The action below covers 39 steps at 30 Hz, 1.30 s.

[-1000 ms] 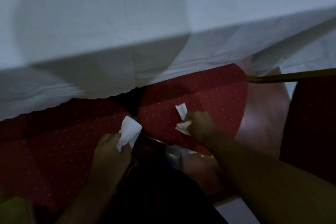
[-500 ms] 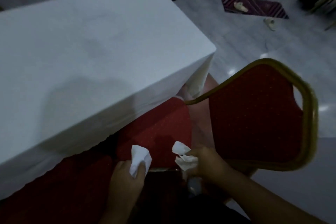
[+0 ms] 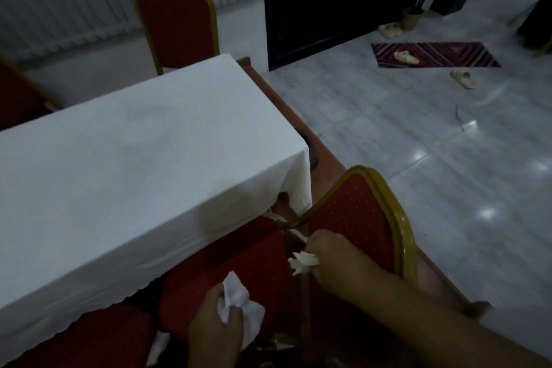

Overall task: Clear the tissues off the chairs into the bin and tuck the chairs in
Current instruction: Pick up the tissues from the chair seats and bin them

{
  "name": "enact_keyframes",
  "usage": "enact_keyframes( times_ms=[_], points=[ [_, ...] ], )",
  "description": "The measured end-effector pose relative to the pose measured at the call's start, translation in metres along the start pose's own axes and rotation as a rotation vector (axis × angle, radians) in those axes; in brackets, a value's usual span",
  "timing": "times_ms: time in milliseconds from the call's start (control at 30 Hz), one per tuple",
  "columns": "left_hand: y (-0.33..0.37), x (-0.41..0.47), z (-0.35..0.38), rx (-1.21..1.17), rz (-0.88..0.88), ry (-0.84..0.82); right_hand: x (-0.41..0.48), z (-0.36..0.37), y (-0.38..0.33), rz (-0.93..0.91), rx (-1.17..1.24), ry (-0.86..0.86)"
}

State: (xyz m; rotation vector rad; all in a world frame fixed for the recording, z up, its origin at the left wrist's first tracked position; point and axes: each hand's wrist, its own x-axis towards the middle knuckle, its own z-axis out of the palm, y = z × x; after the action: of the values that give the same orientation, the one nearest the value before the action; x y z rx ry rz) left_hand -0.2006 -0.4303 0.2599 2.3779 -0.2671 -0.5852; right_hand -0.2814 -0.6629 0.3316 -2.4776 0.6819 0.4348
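My left hand (image 3: 213, 329) grips a crumpled white tissue (image 3: 239, 302) at the bottom centre, above a red seat (image 3: 236, 263) that reaches partly under the table. My right hand (image 3: 331, 257) pinches a second white tissue (image 3: 301, 261) in front of the backrest of a red chair with a gold frame (image 3: 358, 212). Another red seat (image 3: 98, 337) lies at lower left, with a bit of white paper (image 3: 158, 348) beside it. No bin is in view.
A table under a white cloth (image 3: 134, 164) fills the left. Two more red chairs (image 3: 179, 21) stand on its far side. The tiled floor (image 3: 418, 143) at right holds a patterned mat (image 3: 433, 54), several sandals and a dark cabinet (image 3: 343, 0).
The view has lifted from under the tablecloth to the whole table and room. Both hands have come up off the seats, each keeping hold of its tissue.
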Motion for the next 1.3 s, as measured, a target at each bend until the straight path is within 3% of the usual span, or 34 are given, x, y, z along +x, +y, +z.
enact_keyframes(
  times_ms=[167,300,467,600,800,867,1033,1167,1300],
  points=[
    [0.051,0.019,-0.003,-0.050,0.200,-0.003,0.002,-0.058,0.018,-0.105,0.128,0.094],
    [0.101,0.026,0.011,-0.101,0.286,0.095,0.002,-0.081,0.033,-0.096,0.134,0.104],
    [0.190,0.036,0.042,-0.228,0.227,0.149,0.023,-0.137,0.084,-0.126,0.378,0.217],
    [0.268,0.044,0.083,-0.397,0.143,0.189,0.053,-0.179,0.161,-0.159,0.326,0.234],
    [0.352,0.069,0.127,-0.368,-0.087,-0.009,0.087,-0.221,0.281,-0.059,0.336,0.148],
    [0.369,0.084,0.137,-0.345,-0.129,-0.071,0.100,-0.230,0.303,-0.033,0.348,0.123],
    [0.388,0.142,0.168,-0.038,0.037,-0.022,0.166,-0.240,0.315,-0.072,0.344,0.076],
    [0.389,0.202,0.201,-0.035,0.090,0.005,0.227,-0.231,0.326,-0.036,0.351,0.030],
    [0.381,0.260,0.245,-0.062,0.014,0.011,0.288,-0.224,0.347,0.080,0.347,0.000]
  ],
)
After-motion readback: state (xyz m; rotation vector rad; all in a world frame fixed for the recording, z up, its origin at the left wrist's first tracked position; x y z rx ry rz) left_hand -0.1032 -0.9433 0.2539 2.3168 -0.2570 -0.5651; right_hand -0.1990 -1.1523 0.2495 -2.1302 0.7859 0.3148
